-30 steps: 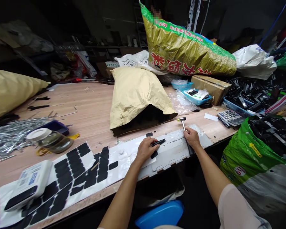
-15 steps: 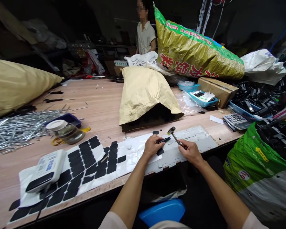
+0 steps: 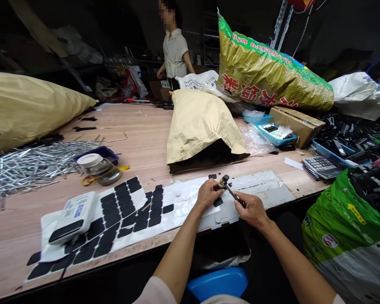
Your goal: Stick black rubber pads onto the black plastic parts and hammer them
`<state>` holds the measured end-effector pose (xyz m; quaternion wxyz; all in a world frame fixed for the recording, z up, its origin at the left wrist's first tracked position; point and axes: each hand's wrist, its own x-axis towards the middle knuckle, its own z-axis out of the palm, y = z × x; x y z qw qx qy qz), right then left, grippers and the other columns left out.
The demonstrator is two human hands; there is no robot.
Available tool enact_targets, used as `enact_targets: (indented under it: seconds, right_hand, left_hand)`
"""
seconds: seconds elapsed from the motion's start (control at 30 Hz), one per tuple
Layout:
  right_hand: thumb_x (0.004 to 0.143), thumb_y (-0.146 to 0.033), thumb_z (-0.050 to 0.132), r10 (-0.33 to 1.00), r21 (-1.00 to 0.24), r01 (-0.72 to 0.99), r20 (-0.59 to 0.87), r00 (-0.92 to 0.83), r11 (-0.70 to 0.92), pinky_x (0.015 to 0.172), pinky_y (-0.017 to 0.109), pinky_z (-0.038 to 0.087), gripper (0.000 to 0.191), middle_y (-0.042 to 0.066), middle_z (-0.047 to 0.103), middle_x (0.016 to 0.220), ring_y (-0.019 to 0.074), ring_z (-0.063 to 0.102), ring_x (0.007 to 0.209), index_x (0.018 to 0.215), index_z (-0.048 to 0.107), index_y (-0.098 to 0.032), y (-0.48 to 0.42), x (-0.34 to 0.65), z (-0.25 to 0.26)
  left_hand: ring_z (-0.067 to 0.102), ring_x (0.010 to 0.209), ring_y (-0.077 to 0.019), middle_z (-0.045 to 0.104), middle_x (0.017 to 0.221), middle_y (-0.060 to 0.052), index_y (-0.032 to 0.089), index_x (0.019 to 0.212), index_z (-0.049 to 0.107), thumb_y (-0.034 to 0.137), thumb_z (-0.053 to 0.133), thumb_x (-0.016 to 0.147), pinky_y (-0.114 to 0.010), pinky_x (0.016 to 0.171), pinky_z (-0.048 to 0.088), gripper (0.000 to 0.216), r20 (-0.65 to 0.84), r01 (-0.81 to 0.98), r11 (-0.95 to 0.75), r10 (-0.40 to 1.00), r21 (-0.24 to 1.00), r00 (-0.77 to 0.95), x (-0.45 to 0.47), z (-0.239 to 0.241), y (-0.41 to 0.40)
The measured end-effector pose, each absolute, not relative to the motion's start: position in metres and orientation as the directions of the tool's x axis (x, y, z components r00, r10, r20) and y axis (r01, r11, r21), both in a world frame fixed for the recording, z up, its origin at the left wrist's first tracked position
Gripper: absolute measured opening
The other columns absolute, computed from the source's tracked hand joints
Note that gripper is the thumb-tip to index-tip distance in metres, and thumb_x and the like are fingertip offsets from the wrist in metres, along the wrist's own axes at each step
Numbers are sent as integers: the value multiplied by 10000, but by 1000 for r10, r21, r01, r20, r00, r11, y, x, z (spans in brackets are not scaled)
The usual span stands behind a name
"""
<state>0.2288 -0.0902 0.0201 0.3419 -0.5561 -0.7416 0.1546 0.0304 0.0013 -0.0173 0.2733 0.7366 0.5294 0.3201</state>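
right hand (image 3: 252, 208) gripping hammer (image 3: 230, 190), left hand (image 3: 207, 192) pinching black piece (image 3: 218, 187), near front table edge (image 3: 145, 246)

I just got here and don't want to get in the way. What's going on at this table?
A person's right hand grips a small hammer by its handle, while the left hand holds a small dark piece over a flat grey sheet. The hammer's head is right by the piece; whether they touch is hard to tell. A tan paper bag lies open beyond the hands, and another person is on the far side.
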Motion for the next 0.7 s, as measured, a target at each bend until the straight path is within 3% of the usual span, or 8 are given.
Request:
enact_targets:
  seconds: [0.17,0.37,0.47,0.57,0.7]
  right_hand:
    - [837,-299,551,968,-646,725,221,-122,239,571,237,411,320,-16,628,611,144,547,546,1054,772,-223,-78,236,14]
    - [795,-399,534,964,-731,683,184,192,4,615,262,419,403,-10,613,623,169,560,602,1033,767,-172,-24,283,8]
    - [776,-396,516,946,-779,619,122,301,-96,628,275,421,359,0,630,593,185,571,606,905,759,-165,-7,303,1]
    - [785,-398,516,942,-823,562,115,314,-86,612,270,409,312,3,640,588,177,556,588,807,729,-171,-3,309,-6]
    - [777,-406,540,947,-855,517,137,291,-35,611,261,410,315,-14,613,563,164,534,564,845,728,-162,-4,308,-11]
  left_hand:
    - [578,808,-159,614,810,4,225,862,760,225,699,749,-266,723,420,129,163,610,-272,960,744,229,31,-15,1]
    - [601,881,-188,657,870,-14,223,887,759,237,686,737,-293,771,451,167,129,625,-235,969,745,211,32,-12,-2]
    - [598,863,-188,659,872,-15,220,878,754,234,679,738,-300,767,453,160,130,627,-236,969,743,211,32,-11,-2]
    - [590,831,-184,650,855,-15,220,873,750,239,685,739,-300,749,456,150,141,635,-250,966,731,217,32,-9,1]
    - [576,773,-165,620,845,-22,208,907,729,233,678,762,-286,706,467,156,216,601,-338,939,724,267,31,-2,-17]
